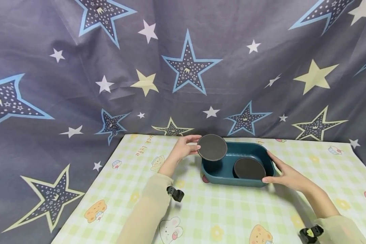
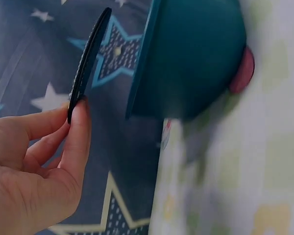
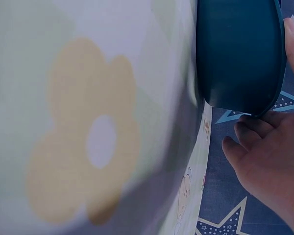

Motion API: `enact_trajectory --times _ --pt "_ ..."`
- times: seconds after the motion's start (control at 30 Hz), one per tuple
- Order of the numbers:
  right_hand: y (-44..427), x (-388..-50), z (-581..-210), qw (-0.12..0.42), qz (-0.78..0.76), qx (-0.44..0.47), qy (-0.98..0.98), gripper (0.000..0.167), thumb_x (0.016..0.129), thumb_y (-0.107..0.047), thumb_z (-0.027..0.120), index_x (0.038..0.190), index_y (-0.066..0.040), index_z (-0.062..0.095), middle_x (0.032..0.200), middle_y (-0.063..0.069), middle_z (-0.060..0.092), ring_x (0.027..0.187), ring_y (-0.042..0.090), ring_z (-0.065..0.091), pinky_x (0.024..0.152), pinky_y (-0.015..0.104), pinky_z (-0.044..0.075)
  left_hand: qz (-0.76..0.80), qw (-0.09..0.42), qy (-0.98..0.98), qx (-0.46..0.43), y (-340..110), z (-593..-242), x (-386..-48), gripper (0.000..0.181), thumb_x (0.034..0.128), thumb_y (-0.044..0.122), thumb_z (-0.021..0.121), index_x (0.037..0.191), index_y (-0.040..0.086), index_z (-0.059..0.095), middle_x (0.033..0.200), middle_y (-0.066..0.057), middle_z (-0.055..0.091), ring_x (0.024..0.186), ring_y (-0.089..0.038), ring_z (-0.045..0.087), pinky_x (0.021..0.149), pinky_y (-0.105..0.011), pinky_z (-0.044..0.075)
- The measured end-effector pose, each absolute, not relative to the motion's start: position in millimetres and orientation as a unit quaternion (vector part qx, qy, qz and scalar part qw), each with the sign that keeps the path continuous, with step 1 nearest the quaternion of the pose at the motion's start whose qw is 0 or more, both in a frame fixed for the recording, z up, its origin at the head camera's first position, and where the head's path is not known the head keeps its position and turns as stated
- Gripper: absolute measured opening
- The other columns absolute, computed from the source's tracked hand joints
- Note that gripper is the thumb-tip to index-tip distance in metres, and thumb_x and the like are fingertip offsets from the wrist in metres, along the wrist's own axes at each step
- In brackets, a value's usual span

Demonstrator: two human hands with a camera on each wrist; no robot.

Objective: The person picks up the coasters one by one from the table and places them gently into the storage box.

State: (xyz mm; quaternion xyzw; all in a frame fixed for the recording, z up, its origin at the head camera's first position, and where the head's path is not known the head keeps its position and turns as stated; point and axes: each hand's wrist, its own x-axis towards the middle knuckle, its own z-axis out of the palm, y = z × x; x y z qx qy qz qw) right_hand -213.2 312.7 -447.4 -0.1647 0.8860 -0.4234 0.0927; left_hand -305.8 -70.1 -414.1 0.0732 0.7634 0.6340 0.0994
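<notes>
My left hand (image 1: 184, 148) pinches a thin round black coaster (image 1: 212, 147) by its left edge, between thumb and fingers. The coaster is raised and tilted above the left end of a teal oblong basin (image 1: 231, 181); in the left wrist view the coaster (image 2: 89, 58) appears edge-on, apart from the basin wall (image 2: 191, 58). Inside the basin, toward its right, lies a second round black coaster (image 1: 249, 168). At the basin's right end my right hand (image 1: 288, 176) grips the rim, thumb at the front corner and fingers at the far side. The right wrist view shows fingertips touching the rim.
The basin stands on a table with a green-and-white checked cloth (image 1: 225, 210) printed with cartoon figures. Right behind the table's back edge hangs a dark curtain (image 1: 183, 108) with stars. A black strap device sits on each sleeve near the wrist.
</notes>
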Motion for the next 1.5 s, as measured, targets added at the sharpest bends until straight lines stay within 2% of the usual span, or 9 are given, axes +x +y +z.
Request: enact_trajectory --times 0.27,0.43,0.63,0.87,0.97,1.1,1.2,1.33,1.5 --pt "315 -215 -450 0.093 -0.425 -0.167 0.885 0.108 0.087 -0.022 0.076 0.161 -0.01 -0.001 0.164 0.03 0.001 0.146 0.06 0.005 0.106 0.081 0.017 0.598 0.139 0.782 0.11 -32 -418 -300 0.042 0.0914 -0.006 0.065 0.133 0.002 0.062 0.133 -0.022 0.061 0.083 -0.013 0.067 0.078 -0.029 0.063" --pt "315 -215 -451 0.093 -0.429 -0.167 0.883 0.108 0.087 -0.021 0.076 0.161 -0.011 -0.001 0.165 0.03 0.0 0.146 0.06 0.004 0.106 0.081 0.016 0.583 0.149 0.789 0.125 -13 -422 -297 0.041 0.0907 -0.007 0.065 0.13 0.003 0.065 0.126 -0.021 0.064 0.077 -0.012 0.065 0.072 -0.026 0.063" --pt "315 -214 -453 0.094 -0.436 -0.168 0.879 0.108 0.087 -0.02 0.076 0.161 -0.011 -0.001 0.164 0.03 -0.001 0.146 0.06 0.003 0.106 0.082 0.016 0.579 0.165 0.789 0.121 8 -427 -294 0.04 0.0883 -0.012 0.065 0.126 0.002 0.067 0.123 -0.021 0.066 0.076 -0.016 0.067 0.07 -0.026 0.063" --pt "314 -214 -452 0.094 -0.433 -0.168 0.88 0.107 0.088 -0.021 0.076 0.161 -0.013 -0.002 0.165 0.029 -0.001 0.146 0.06 0.003 0.105 0.082 0.016 0.514 0.15 0.839 0.099 34 -438 -290 0.036 0.0882 -0.008 0.068 0.12 0.007 0.071 0.115 -0.011 0.071 0.07 -0.016 0.071 0.062 -0.021 0.061" --pt "314 -214 -451 0.094 -0.431 -0.168 0.881 0.107 0.088 -0.021 0.076 0.161 -0.012 -0.002 0.165 0.029 -0.001 0.146 0.06 0.003 0.105 0.082 0.016 0.49 0.152 0.853 0.097 44 -443 -287 0.036 0.0897 -0.009 0.066 0.122 0.007 0.07 0.115 -0.01 0.071 0.07 -0.014 0.07 0.062 -0.021 0.06" --pt "313 -214 -450 0.091 -0.429 -0.169 0.882 0.107 0.088 -0.021 0.075 0.161 -0.01 -0.002 0.165 0.029 -0.001 0.146 0.06 0.003 0.105 0.082 0.016 0.464 0.165 0.862 0.12 53 -444 -282 0.038 0.0917 -0.008 0.063 0.128 0.004 0.066 0.121 -0.012 0.07 0.082 -0.017 0.072 0.069 -0.022 0.061" --pt "313 -214 -449 0.09 -0.429 -0.168 0.883 0.107 0.088 -0.021 0.076 0.161 -0.01 -0.001 0.165 0.029 -0.001 0.146 0.06 0.004 0.105 0.082 0.016 0.423 0.166 0.879 0.146 57 -443 -279 0.04 0.0931 -0.001 0.065 0.132 0.006 0.064 0.127 -0.009 0.069 0.102 -0.018 0.071 0.083 -0.024 0.059" --pt "313 -214 -450 0.091 -0.427 -0.165 0.884 0.107 0.088 -0.021 0.076 0.161 -0.01 -0.001 0.164 0.03 0.0 0.146 0.06 0.004 0.105 0.082 0.017 0.363 0.165 0.901 0.169 57 -441 -275 0.043 0.0956 0.011 0.066 0.138 0.012 0.06 0.132 -0.003 0.067 0.123 -0.016 0.062 0.102 -0.026 0.052" --pt "313 -213 -450 0.089 -0.422 -0.164 0.887 0.106 0.088 -0.022 0.075 0.161 -0.009 -0.001 0.164 0.031 0.001 0.145 0.061 0.006 0.105 0.082 0.018 0.303 0.18 0.912 0.208 56 -439 -269 0.049 0.1 0.02 0.061 0.147 0.014 0.05 0.141 -0.002 0.061 0.134 -0.016 0.053 0.11 -0.029 0.047"
